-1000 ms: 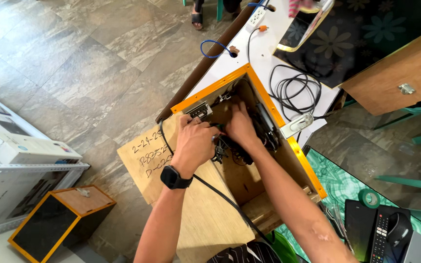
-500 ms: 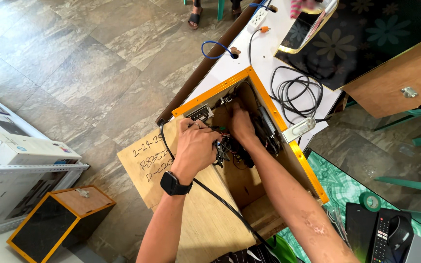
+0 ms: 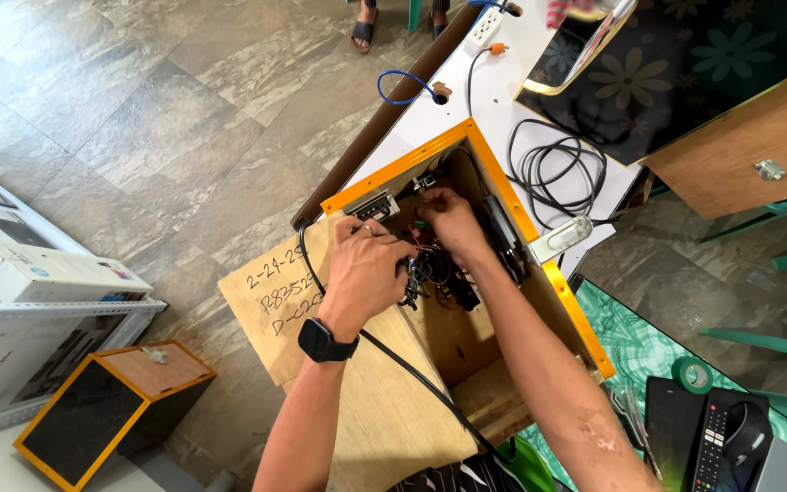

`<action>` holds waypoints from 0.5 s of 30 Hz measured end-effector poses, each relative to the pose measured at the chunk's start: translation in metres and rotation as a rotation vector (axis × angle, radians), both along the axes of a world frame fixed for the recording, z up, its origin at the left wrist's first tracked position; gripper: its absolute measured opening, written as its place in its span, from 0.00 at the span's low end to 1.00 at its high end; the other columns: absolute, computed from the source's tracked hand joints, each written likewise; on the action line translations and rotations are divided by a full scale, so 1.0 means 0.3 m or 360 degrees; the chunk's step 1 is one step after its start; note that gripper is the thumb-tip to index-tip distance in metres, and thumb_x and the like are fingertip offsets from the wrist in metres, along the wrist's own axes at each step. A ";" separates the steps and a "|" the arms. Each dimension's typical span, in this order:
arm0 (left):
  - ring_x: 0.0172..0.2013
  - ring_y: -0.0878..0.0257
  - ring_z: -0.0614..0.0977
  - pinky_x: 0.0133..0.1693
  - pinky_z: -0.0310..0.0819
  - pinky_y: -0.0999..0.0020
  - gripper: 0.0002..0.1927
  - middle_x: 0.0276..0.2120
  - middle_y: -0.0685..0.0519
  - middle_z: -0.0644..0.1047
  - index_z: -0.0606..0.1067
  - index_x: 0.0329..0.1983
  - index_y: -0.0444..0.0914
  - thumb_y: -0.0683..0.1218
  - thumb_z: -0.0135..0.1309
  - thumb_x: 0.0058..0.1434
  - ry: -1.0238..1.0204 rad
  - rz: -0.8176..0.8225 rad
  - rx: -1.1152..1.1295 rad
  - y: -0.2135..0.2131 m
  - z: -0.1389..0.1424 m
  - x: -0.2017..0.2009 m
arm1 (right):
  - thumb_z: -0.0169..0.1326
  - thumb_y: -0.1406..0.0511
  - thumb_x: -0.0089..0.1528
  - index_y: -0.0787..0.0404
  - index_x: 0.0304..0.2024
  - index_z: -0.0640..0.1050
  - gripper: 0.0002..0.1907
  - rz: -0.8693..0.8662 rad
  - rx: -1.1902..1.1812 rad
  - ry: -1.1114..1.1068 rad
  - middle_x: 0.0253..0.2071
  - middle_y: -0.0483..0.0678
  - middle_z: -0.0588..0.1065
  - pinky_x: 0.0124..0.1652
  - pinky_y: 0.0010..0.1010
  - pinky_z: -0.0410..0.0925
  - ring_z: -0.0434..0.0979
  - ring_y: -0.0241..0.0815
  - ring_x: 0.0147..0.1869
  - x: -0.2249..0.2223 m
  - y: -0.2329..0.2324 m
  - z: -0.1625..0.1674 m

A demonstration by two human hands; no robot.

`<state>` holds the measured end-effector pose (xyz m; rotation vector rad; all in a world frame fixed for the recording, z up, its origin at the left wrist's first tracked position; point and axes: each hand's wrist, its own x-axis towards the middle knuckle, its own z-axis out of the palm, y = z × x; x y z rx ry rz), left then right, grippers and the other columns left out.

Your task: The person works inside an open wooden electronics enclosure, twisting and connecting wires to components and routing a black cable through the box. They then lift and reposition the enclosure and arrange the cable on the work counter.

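Stone-tiled floor surrounds a white table bearing an open wooden box with orange trim. Inside it, the left hand curls closed around a bundle of wires, while the right hand pinches them just beside.

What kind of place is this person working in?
Probably a small home workshop for building or repairing electronics. Both hands, left hand and right hand, work at wiring inside an orange-edged wooden box; a coiled black cable and power strip lie on the white table.
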<state>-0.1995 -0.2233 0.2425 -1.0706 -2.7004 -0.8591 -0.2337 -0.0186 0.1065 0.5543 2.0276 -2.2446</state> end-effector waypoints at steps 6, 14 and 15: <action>0.42 0.61 0.80 0.55 0.55 0.57 0.11 0.31 0.56 0.84 0.84 0.30 0.46 0.40 0.58 0.46 -0.0076 -0.0067 0.0001 0.002 0.047 0.014 | 0.53 0.73 0.62 0.70 0.52 0.77 0.15 0.0385 0.0480 -0.0130 0.39 0.54 0.82 0.38 0.30 0.73 0.80 0.41 0.38 0.029 0.090 0.061; 0.45 0.50 0.81 0.47 0.75 0.58 0.13 0.41 0.45 0.79 0.77 0.43 0.37 0.39 0.54 0.53 -0.0835 -0.0241 0.0311 0.022 0.107 0.077 | 0.50 0.73 0.62 0.69 0.48 0.78 0.13 0.0610 0.0502 -0.0100 0.36 0.52 0.81 0.34 0.33 0.73 0.78 0.38 0.33 0.058 0.133 0.236; 0.44 0.49 0.81 0.45 0.75 0.58 0.13 0.40 0.45 0.79 0.77 0.42 0.36 0.38 0.53 0.53 -0.0838 -0.0224 0.0284 0.028 0.104 0.077 | 0.49 0.73 0.62 0.69 0.48 0.79 0.12 0.0585 0.0513 -0.0064 0.36 0.51 0.81 0.35 0.32 0.73 0.78 0.36 0.34 0.058 0.133 0.265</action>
